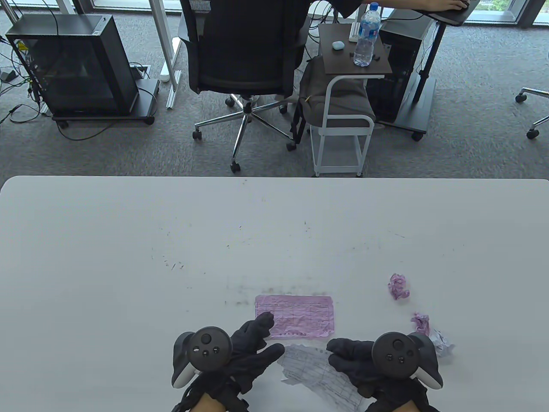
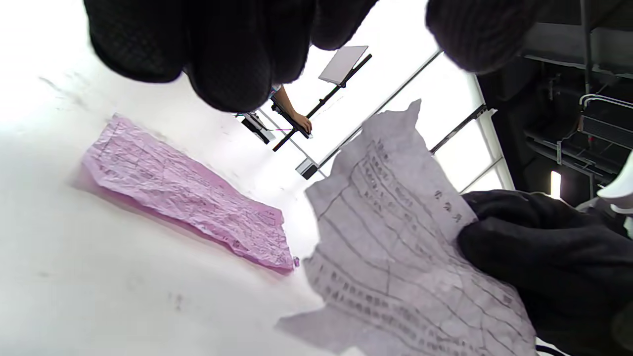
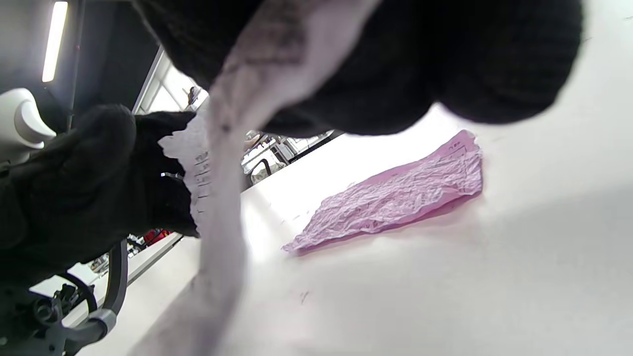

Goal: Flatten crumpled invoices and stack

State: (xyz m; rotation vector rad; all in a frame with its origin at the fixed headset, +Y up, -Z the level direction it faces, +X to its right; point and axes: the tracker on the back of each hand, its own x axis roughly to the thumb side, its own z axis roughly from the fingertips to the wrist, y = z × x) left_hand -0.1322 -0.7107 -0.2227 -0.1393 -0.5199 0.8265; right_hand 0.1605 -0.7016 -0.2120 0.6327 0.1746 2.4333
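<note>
Just beside the pink invoice (image 1: 294, 316): white invoice (image 1: 319, 374), thin, limp, easily torn; right hand (image 1: 388, 365) fingers pinching its edge, left hand (image 1: 227, 356) fingers relaxed.

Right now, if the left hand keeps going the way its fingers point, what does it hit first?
Likely the flattened pink invoice: the left hand points up and right, its fingertips already at that sheet's near left corner. Height above it is unclear.

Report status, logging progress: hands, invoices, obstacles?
Right hand grips white invoice; left hand open. Pink invoice flat. Crumpled balls wait right.
</note>
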